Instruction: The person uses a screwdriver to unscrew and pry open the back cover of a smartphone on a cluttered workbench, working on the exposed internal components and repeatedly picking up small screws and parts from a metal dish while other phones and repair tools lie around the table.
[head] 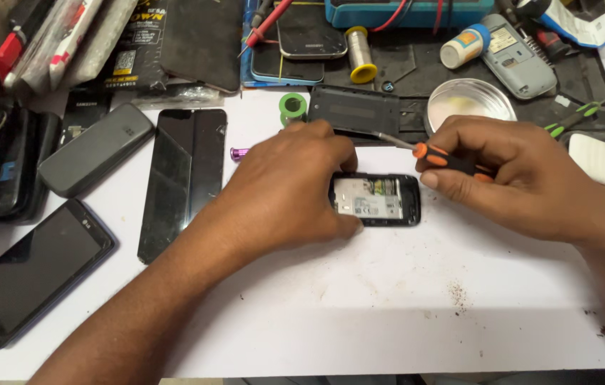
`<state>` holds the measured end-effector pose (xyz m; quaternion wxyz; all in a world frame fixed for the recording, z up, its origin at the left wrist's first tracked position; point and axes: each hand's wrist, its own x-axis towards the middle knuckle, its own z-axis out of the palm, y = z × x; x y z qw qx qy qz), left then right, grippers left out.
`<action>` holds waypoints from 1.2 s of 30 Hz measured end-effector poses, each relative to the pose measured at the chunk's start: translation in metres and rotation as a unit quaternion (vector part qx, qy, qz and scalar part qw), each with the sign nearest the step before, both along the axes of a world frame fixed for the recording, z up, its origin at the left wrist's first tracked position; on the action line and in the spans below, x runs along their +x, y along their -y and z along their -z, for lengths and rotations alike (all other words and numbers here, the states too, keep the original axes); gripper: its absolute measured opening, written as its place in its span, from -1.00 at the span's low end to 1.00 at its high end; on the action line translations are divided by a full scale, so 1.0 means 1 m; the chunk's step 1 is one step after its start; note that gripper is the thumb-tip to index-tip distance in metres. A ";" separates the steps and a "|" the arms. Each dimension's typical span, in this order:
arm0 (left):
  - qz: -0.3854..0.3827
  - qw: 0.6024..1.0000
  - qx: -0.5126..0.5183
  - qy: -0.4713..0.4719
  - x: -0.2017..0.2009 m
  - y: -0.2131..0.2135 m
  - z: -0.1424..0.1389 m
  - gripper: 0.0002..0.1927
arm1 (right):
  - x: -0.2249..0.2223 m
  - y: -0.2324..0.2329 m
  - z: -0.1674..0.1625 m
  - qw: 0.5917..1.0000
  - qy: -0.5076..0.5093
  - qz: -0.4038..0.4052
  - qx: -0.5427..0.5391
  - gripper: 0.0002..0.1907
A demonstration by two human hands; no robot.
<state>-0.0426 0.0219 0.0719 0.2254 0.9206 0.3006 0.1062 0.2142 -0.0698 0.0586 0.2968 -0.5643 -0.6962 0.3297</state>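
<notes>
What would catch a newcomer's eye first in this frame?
At centre, the left hand steadies a small black phone with its back removed on the white table. The right hand holds an orange-and-black screwdriver just above it. To the left lie several dark phones, including a long black glass screen panel.

Head camera looks steeply down, close over the table (359, 314).
</notes>
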 end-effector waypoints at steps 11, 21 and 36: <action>0.006 1.000 -0.014 -0.005 -0.008 -0.012 0.004 -0.38 | -0.015 0.001 0.007 0.990 0.120 -0.063 0.029 -0.79; 0.026 1.000 -0.015 0.001 -0.013 -0.017 0.008 -0.43 | -0.018 -0.001 0.013 0.988 0.142 -0.055 -0.002 -0.78; 0.013 0.999 -0.019 -0.027 -0.010 -0.016 0.008 -0.45 | -0.019 0.000 0.013 0.988 0.150 -0.048 0.007 -0.80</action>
